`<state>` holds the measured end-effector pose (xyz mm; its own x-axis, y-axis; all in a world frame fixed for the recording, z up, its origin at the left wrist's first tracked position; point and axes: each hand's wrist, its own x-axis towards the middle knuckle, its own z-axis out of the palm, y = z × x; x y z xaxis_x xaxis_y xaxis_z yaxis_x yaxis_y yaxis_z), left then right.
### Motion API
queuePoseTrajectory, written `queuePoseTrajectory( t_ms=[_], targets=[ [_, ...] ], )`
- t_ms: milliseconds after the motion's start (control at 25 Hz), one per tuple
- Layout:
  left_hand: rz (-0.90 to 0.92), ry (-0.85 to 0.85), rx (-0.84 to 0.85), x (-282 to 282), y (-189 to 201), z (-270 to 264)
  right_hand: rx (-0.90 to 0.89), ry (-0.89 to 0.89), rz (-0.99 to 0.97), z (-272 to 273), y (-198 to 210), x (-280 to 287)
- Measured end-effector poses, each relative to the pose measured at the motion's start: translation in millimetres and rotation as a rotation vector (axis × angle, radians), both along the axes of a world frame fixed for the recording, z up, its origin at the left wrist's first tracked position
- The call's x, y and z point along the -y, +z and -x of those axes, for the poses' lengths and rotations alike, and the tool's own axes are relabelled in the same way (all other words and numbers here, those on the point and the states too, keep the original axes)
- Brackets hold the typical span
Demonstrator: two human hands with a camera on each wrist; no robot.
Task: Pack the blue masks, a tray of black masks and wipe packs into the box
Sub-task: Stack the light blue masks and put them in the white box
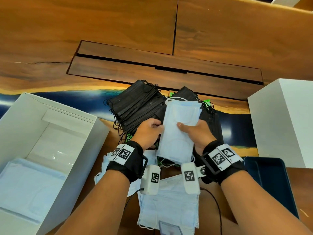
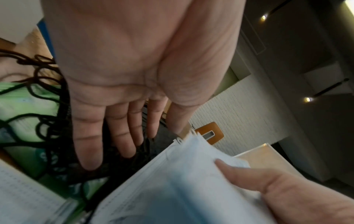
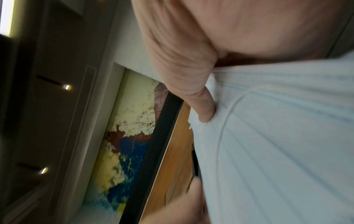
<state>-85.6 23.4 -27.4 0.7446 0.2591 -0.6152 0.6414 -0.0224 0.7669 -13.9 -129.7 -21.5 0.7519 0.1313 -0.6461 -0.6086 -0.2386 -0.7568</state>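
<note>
A stack of blue masks point(image 1: 179, 126) is held up over the table's middle. My right hand point(image 1: 196, 133) grips its right side, thumb point(image 3: 203, 109) pressed on top of the blue masks point(image 3: 277, 136) and fingers hidden beneath. My left hand point(image 1: 149, 131) is at the stack's left edge; in the left wrist view its fingers point(image 2: 118, 136) are straight and only the thumb touches the blue masks point(image 2: 182, 181). Black masks point(image 1: 140, 106) lie heaped just behind, with green wipe packs point(image 2: 23, 103) under their ear loops. The open white box point(image 1: 71, 116) at the left holds blue masks point(image 1: 28, 185).
More blue masks point(image 1: 169, 206) lie loose on the wooden table under my wrists. A dark blue tray point(image 1: 271, 184) sits at the near right, and a white box lid point(image 1: 284, 119) stands behind it. Cables trail from the wrist cameras.
</note>
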Motion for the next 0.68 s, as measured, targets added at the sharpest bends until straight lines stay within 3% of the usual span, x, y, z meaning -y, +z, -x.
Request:
queuePoseTrajectory(
  t_ms=[160, 560, 680],
  targets=[
    [-0.049, -0.025, -0.041, 0.8, -4.0, -1.2, -0.03, -0.11, 0.033, -9.5, -2.5, 31.0],
    [-0.043, -0.08, -0.032, 12.1, -2.9, -5.4, 0.198, 0.022, 0.284, -2.7, -25.8, 18.9],
    [-0.009, -0.062, -0.028, 14.1, -1.1, -2.4, 0.189, 0.067, 0.243, 0.8, -27.4, 16.6]
  ],
)
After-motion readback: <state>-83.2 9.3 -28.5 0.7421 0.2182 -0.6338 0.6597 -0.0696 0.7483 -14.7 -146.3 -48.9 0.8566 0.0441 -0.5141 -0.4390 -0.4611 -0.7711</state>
